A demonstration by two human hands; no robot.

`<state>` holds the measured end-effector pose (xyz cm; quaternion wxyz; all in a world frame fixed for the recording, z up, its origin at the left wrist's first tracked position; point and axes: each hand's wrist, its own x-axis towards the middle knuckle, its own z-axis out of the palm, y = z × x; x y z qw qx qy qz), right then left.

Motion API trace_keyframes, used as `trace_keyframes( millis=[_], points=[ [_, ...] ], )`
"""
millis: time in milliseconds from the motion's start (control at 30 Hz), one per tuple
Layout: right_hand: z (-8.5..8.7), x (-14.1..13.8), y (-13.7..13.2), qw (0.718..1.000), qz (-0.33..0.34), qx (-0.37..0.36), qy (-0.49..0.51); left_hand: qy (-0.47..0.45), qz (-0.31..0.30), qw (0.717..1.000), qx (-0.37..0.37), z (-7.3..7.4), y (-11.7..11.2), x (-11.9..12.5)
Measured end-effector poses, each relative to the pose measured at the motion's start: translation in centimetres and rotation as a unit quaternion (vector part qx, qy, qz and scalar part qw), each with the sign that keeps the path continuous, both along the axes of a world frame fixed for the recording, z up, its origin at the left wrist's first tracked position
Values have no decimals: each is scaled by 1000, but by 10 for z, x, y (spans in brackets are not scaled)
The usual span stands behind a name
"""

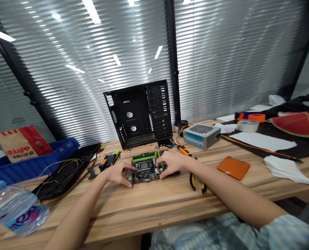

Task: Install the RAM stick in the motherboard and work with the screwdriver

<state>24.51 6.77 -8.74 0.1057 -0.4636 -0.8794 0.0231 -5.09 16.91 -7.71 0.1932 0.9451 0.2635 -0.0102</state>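
Note:
A green and black computer motherboard lies flat on the wooden table, with a green RAM stick seated along its far edge. My left hand reaches in from the left, its fingertips at the metal CPU socket. My right hand rests over the board's right side, its fingers down among the components. Both hands hide parts of the board. Whether either hand grips anything is hard to see.
Behind the board stands an open black PC case. To the right lie a power supply, an orange-handled screwdriver, yellow-handled pliers and an orange SSD. Left are a black panel with wires and a water bottle.

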Motion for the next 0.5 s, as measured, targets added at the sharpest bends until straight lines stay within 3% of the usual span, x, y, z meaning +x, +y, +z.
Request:
trace_keyframes(
  millis=[500],
  points=[
    [4, -2, -3, 1000, -12, -1, -5, -11, -13, 1000, 6, -2, 3, -1]
  ],
)
